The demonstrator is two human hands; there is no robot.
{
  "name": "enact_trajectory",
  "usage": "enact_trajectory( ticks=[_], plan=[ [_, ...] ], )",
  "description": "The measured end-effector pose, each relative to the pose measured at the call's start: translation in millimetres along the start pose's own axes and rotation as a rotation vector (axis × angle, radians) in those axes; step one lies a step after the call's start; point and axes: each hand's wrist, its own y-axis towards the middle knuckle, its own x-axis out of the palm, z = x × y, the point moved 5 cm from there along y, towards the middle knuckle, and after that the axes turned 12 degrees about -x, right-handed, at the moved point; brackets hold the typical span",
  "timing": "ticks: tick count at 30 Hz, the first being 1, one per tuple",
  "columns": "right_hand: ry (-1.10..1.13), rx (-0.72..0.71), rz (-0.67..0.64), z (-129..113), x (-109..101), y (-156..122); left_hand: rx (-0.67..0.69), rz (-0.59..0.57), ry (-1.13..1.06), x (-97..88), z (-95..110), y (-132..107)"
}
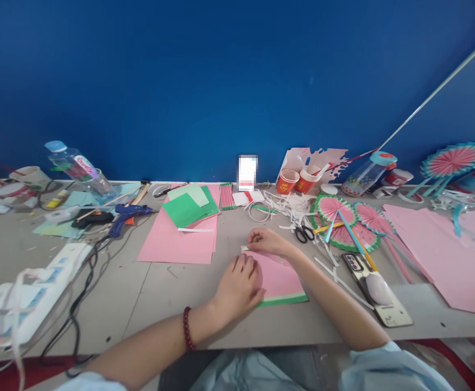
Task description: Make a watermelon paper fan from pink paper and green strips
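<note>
In front of me lies a pink paper sheet (280, 277) with a green and white strip along its near edge. My left hand (239, 285), with a dark red bead bracelet (187, 328) at the wrist, rests on the sheet's left side, fingers laid out over it. At the far left corner, my right hand (267, 241) has its fingers curled and pinched at the paper's edge, where a bit of pale strip shows. The fingertips partly hide what they grip. Black-handled scissors (304, 233) lie just beyond my right forearm.
To the left are green sheets (188, 209) on pink paper (176, 244), a blue glue gun (127, 214) and a power strip (50, 288). On the right are watermelon-patterned paper fans (353, 233), a phone (392, 312) and white paper strips (290, 203). Red paper cups (288, 180) stand behind.
</note>
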Motion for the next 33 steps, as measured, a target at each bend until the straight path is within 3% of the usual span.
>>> enact_trajectory(
  ticks=[33],
  plan=[
    [-0.129,0.007,0.037,0.7,1.2,-0.6,-0.016,-0.063,-0.042,4.5,-4.4,0.2]
  ],
)
